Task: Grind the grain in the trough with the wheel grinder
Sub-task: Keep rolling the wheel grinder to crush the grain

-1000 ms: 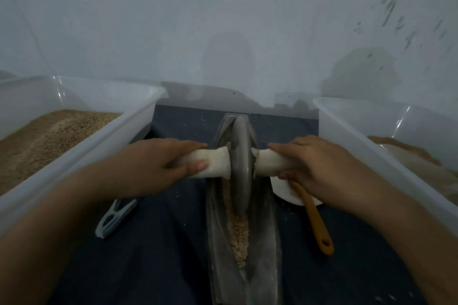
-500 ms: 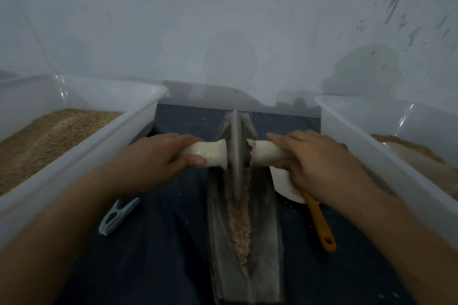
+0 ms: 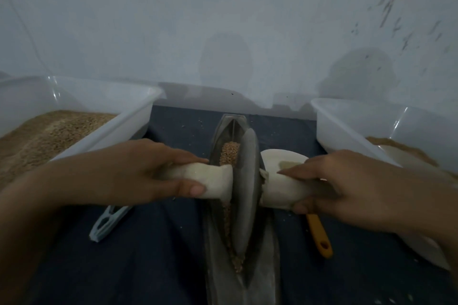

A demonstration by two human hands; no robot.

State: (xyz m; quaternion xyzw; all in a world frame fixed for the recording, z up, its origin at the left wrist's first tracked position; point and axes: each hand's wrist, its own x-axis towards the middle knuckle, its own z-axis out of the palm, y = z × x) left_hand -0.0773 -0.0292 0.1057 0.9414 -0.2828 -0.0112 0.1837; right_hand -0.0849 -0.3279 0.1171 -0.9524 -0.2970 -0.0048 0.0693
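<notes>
While both hands clamp handle stubs, left hand [image 3: 138, 171], right hand [image 3: 342, 188], wheel grinder [image 3: 245, 193] sits tilted in trough [image 3: 265, 242], frame centre; I fear tilt flinging grain [image 3: 229, 156] over rim.

One camera only — worn on the person's head, wide-angle, so there is no second view to share anything with. It looks forward and down from above the work, facing a pale wall [image 3: 223, 20] that fills the upper half of the frame. Both forearms enter from the bottom corners, with the left hand [image 3: 138, 171] and right hand [image 3: 347, 188] near mid-frame, close to the lens. The trough [image 3: 218, 242] runs straight away from the viewer along the centre line. Straight edges bow toward the borders — the tubs at left [image 3: 104, 136] and right [image 3: 347, 131] are cut by the frame's sides.
</notes>
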